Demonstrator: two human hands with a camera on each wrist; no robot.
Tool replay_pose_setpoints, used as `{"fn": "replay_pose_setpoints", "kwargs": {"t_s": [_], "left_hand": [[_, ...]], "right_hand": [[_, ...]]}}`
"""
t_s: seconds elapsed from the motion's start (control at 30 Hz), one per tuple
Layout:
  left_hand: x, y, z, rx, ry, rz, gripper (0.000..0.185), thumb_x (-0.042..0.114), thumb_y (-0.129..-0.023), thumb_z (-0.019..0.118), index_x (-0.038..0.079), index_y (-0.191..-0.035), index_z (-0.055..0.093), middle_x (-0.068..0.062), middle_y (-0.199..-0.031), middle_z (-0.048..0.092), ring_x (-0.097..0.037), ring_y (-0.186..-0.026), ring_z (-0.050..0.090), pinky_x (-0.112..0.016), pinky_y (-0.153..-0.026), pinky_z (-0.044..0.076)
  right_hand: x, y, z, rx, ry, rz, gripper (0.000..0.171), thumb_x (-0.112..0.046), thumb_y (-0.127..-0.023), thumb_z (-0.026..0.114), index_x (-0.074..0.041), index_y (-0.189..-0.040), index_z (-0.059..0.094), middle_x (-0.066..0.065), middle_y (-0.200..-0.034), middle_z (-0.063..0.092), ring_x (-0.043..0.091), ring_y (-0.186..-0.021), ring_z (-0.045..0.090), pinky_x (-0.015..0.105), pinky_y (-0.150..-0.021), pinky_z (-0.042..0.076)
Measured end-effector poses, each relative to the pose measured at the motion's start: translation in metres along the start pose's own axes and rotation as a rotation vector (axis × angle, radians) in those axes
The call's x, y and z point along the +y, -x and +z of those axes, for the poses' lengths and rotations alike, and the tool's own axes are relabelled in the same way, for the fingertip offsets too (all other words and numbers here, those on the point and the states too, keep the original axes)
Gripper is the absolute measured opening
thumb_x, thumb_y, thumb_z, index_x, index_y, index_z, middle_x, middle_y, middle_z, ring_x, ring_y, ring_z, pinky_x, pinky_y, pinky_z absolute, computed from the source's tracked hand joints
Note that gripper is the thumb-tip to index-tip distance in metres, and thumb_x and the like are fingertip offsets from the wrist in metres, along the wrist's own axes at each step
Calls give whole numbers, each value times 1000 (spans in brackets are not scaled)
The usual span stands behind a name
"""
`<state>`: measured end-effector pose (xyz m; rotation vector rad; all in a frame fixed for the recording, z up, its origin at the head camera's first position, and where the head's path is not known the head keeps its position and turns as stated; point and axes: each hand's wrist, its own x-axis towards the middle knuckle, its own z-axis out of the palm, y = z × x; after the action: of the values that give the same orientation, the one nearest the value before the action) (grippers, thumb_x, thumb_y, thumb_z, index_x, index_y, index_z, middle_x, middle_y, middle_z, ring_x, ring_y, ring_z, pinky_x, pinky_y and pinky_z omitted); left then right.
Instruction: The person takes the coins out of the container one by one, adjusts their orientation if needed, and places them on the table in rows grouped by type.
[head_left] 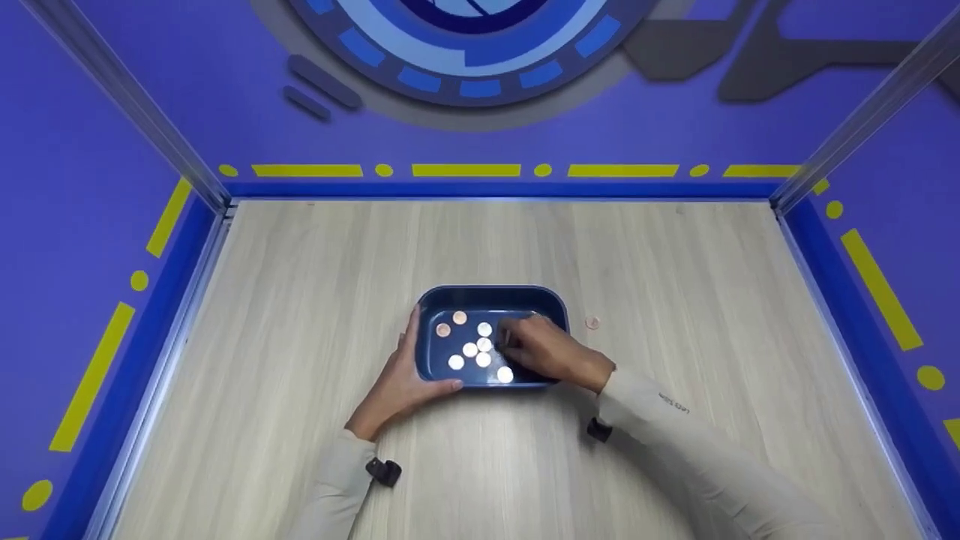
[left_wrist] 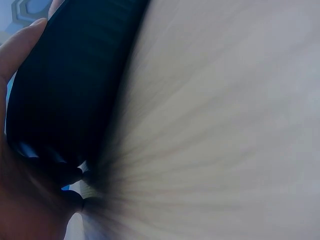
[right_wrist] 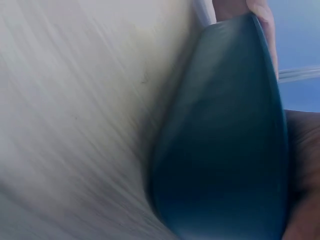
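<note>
A dark blue rectangular tray sits mid-table and holds several coins, some silver and some copper. My left hand grips the tray's near-left corner, with the thumb along the front rim and the fingers up the left side. In the left wrist view the tray's dark outer wall fills the space beside my left hand. My right hand reaches into the tray from the right, fingers bent down onto the coins; whether it pinches one is hidden. The right wrist view is a blur of the tray's wall.
A single copper coin lies on the light wooden table just right of the tray. Blue walls with yellow markings and metal corner posts close the table in at the back and sides.
</note>
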<state>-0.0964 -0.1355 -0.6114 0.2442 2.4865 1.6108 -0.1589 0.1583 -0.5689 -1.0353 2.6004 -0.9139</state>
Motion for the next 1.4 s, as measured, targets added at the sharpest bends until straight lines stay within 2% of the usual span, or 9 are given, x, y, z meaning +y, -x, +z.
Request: {"fn": "replay_pose_setpoints", "kwargs": {"t_s": [0.13,0.3,0.5,0.6,0.73,0.83,1.03,1.2,1.4], "left_hand": [[-1,1,-1,-3,-1,-6,150,48,-73,102,17,-179,1,-29,-177,27,-55,-163,19,-71,-128,19],[-3,2,-2,-2,-1,-9,150,47,-74,103,16,-179,0,-30,-177,26,-56,-163,17,-71,-129,17],[-2,3,-2,10,-8,-18,150,46,-73,103,16,-179,1,-30,-177,26,-57,-162,19,-72,-128,20],[0,2,0,9,-5,-16,150,46,-73,103,17,-179,1,-28,-178,25,-57,-163,16,-71,-129,18],[0,2,0,7,-12,-10,149,47,-74,103,17,-179,1,-28,-179,23,-58,-163,8,-70,-130,14],[0,2,0,9,-17,-10,149,47,-74,103,17,-179,2,-28,-178,23,-58,-163,9,-70,-130,15],[2,0,1,14,-18,-22,150,48,-73,103,17,-179,2,-30,-177,26,-59,-162,12,-73,-128,20],[3,0,1,12,-17,-25,149,49,-73,102,17,-179,2,-29,-177,26,-58,-163,12,-72,-129,18],[3,0,1,11,-24,-31,149,50,-73,102,19,-179,2,-29,-177,28,-58,-163,15,-73,-127,21]], "right_hand": [[-1,3,-5,61,-92,23,11,2,-97,78,-2,-106,74,5,-93,79,19,-86,77,39,-76,63],[-1,10,-13,118,-190,73,16,9,-94,78,-1,-106,73,4,-92,79,15,-81,74,30,-68,61],[2,22,-22,155,-368,161,13,8,-97,76,1,-107,73,14,-85,76,8,-55,62,24,-48,52],[5,29,-29,194,-430,209,10,5,-98,76,1,-107,73,16,-80,73,10,-47,57,24,-43,47],[9,37,-36,237,-467,252,8,0,-101,77,-1,-108,74,13,-80,71,15,-49,58,25,-44,48],[13,42,-39,265,-487,262,7,-1,-100,78,-2,-107,75,12,-81,71,18,-51,60,25,-46,49],[22,49,-41,322,-496,261,10,3,-97,79,2,-106,75,14,-85,71,15,-56,62,23,-50,52],[27,57,-42,369,-520,304,11,1,-97,82,2,-106,75,13,-88,72,13,-61,65,23,-52,53],[30,66,-44,386,-562,345,12,2,-96,81,3,-106,75,13,-89,71,12,-60,63,21,-51,50]]}}
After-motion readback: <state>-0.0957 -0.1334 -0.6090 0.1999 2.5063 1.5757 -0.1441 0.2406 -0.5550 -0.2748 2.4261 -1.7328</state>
